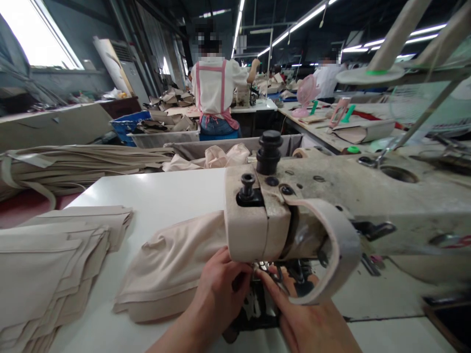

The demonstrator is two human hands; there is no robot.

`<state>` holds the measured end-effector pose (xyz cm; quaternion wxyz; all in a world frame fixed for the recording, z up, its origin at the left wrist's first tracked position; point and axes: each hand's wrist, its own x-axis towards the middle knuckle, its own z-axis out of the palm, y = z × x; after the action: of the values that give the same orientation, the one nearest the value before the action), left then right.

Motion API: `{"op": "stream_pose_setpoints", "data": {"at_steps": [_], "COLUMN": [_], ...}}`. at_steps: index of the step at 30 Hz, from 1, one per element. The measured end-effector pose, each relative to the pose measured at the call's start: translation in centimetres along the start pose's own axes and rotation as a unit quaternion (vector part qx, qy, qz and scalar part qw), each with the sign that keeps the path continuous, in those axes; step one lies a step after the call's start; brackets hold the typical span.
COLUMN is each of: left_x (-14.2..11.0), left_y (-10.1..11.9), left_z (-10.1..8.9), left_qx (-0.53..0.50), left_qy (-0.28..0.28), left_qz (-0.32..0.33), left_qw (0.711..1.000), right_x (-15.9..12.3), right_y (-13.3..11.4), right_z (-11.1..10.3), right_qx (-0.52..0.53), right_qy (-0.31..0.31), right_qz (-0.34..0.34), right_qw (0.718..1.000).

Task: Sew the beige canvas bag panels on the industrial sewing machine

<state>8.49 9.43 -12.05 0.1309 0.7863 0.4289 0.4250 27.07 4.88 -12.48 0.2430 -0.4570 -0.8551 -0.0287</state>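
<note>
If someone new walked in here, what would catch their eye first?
Probably the worn sewing machine filling the right side, with both hands at its needle area. Next, the beige fabric stacks at left, and a person in a pink-trimmed apron ahead.

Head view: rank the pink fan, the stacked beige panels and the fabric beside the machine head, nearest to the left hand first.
1. Fabric, just left of the left hand
2. Stacked beige panels, farther left
3. Pink fan, far in the background
</note>
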Motion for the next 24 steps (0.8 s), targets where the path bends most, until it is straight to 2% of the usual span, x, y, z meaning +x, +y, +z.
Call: {"op": "stream_pose_setpoints", "data": {"at_steps": [5, 12, 24], "left_x": [1.2, 1.7, 1.6], "left_y": [-0.2, 0.0, -0.5], "left_z": [-0.2, -0.5, 0.0], "left_qx": [0.018, 0.036, 0.022], "left_qy": [0.017, 0.022, 0.019], "left_qz": [-0.008, -0.023, -0.047], "left_qw": [1.000, 0.999, 0.998], "right_x": [-0.3, -0.4, -0.5], "right_y": [0.2, 0.3, 0.6], "right_z": [-0.2, -0.6, 0.1], "right_qx": [0.032, 0.036, 0.028], "right_qy": [0.038, 0.027, 0.040], "right_qz": [-0.004, -0.010, -0.015], "right_qw": [0.999, 0.999, 0.999]}}
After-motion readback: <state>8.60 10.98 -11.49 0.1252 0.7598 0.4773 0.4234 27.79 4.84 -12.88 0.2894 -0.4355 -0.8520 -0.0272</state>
